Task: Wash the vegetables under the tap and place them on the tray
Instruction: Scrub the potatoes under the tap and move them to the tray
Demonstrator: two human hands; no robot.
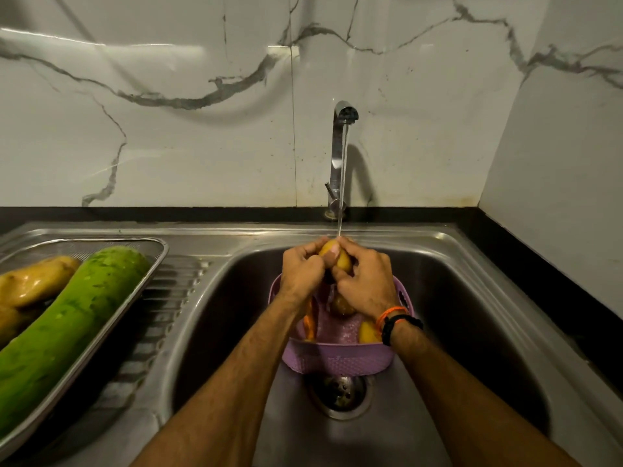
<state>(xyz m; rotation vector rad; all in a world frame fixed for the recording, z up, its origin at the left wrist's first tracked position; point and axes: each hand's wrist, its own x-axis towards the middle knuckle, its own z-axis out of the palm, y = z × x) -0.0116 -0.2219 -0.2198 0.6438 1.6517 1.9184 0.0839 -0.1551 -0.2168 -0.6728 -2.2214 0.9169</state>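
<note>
Both my hands hold one yellow potato (pixel 341 258) under the running stream from the chrome tap (pixel 341 143). My left hand (pixel 301 269) grips it from the left and my right hand (pixel 365 279) from the right, above a purple basket (pixel 337 360) standing in the sink (pixel 472 298). Inside the basket lie more potatoes (pixel 341 305) and an orange carrot (pixel 309 323), partly hidden by my wrists. On the left drainboard a steel mesh tray (pixel 148 257) holds a long green gourd (pixel 67 318) and wet potatoes (pixel 32 281).
The sink drain (pixel 338 392) shows just in front of the basket. A black counter edge (pixel 539 271) runs along the right and back, under marble wall tiles. The ribbed drainboard (pixel 161 318) lies between tray and basin.
</note>
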